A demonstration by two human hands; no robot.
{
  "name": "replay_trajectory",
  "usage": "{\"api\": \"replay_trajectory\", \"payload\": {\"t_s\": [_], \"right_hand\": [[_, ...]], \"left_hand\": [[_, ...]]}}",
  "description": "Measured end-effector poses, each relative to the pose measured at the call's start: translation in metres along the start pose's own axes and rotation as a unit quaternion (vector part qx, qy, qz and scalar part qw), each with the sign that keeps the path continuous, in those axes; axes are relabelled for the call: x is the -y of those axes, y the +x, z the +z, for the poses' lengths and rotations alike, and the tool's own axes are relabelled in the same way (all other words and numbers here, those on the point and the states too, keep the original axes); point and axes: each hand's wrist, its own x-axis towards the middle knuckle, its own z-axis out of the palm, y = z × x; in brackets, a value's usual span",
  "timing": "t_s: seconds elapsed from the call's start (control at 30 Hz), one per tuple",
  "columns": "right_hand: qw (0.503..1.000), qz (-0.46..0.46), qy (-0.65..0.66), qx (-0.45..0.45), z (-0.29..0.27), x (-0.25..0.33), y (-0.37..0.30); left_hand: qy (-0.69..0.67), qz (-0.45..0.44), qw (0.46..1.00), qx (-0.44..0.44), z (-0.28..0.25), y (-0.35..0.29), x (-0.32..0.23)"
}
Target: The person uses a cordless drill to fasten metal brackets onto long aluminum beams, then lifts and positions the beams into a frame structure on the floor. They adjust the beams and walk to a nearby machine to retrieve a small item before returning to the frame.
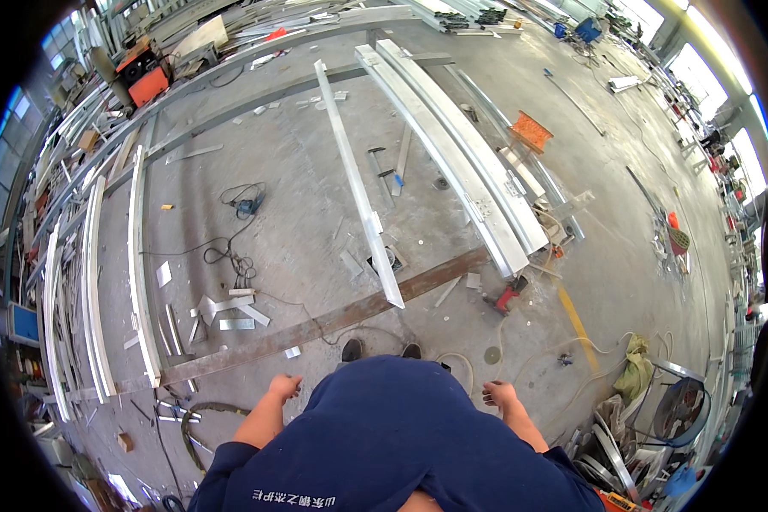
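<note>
My left hand (287, 386) hangs at my side above the floor, fingers loosely bent and apart, with nothing seen in it. On the other side my right hand (498, 394) also hangs free, its fingers slightly curled and dark at the tips. Both are apart from the metalwork. Ahead of my shoes, a rusty steel beam (350, 314) runs across the floor. A narrow pale metal bar (354, 179) rests with its near end on that beam. Right of it lie long, wide white metal profiles (452, 158), side by side.
A red power tool (509, 295) sits near the profiles' ends. At left, more long bars (141, 273) cross the beam. A corded blue tool (249, 205) and metal offcuts (236, 324) lie between. An orange spool-like stand (532, 132), hoses and a round fan (683, 411) are at right.
</note>
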Motion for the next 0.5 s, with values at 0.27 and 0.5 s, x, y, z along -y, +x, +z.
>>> {"api": "replay_trajectory", "payload": {"t_s": [0.27, 0.5], "right_hand": [[1.0, -0.003, 0.011, 0.0, 0.0, -0.007, -0.002], [0.938, -0.305, 0.02, -0.163, -0.041, 0.117, -0.06]], "left_hand": [[0.016, 0.003, 1.0, 0.005, -0.002, 0.004, -0.001], [0.054, -0.001, 0.998, 0.016, -0.005, -0.009, -0.001]]}}
